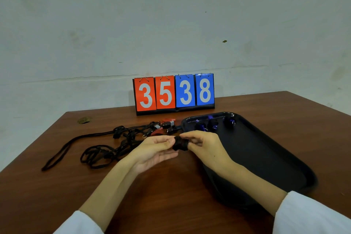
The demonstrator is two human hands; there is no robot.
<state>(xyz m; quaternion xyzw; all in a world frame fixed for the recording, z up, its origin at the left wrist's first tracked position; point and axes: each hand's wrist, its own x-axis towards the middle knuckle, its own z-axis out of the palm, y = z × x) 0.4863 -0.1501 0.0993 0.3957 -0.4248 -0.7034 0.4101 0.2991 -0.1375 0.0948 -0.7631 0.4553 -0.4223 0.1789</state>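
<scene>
A small bundle of wound black cord (180,143) sits between my two hands above the table, just left of the black tray (266,157). My left hand (154,151) lies palm up and its fingertips pinch the bundle's left side. From the right, my right hand (206,145) pinches the bundle with thumb and curled fingers. What the cord is wound around is hidden.
Loose black lanyards (98,153) tangle on the brown table (133,195) at left, with black and red whistles (165,125) behind my hands. Wound blue bundles (212,124) lie at the tray's far end. A flip scoreboard (174,93) reading 3538 stands against the wall.
</scene>
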